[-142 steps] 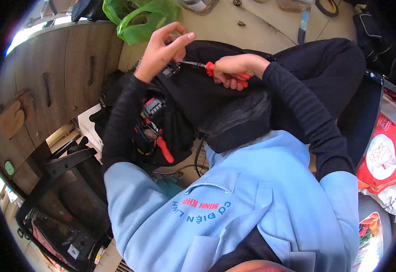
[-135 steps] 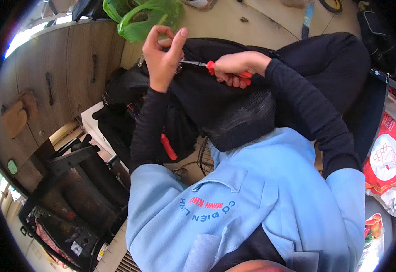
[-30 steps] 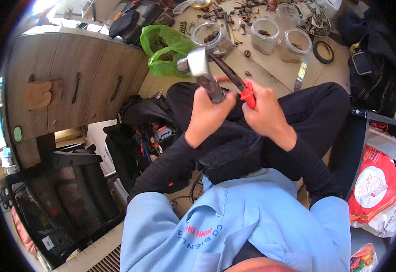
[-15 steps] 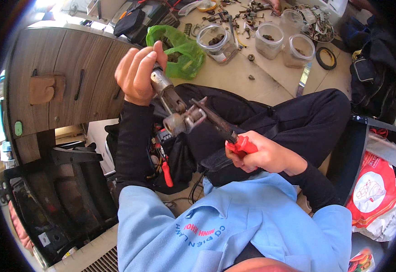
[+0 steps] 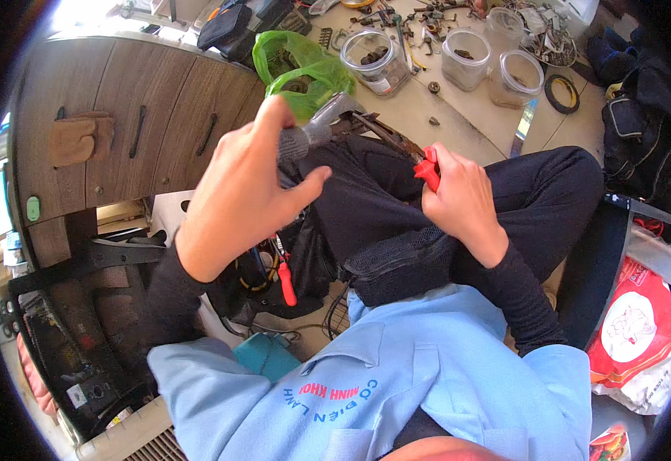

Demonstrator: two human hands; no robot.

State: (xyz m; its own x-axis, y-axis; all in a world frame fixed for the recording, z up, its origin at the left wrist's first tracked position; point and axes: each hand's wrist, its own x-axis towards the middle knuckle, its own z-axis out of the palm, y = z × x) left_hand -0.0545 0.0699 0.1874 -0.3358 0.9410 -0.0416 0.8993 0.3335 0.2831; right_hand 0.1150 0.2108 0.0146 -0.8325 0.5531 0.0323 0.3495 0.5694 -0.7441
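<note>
Pliers (image 5: 406,146) shifted forward, hands (image 5: 235,188) apart, floor (image 5: 470,119) beyond legs (image 5: 543,180)

At upper centre, a metal part (image 5: 325,121) is gleaming, pliers (image 5: 399,140) are showing glossy plastic grips (image 5: 430,168), a crinkled plastic bag (image 5: 325,73) is shining; at upper left, wood-grained doors (image 5: 142,86) are looking matt.

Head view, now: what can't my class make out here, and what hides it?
All in the head view:
Metal part: its fine detail is blurred.
Left hand: its own back hides some fingers, so its grip is unclear.
Pliers: the right hand covers most of the handles.
Green bag: folded plastic hides much of its contents.
Backpack: its far side is lost at the dark right rim.
</note>
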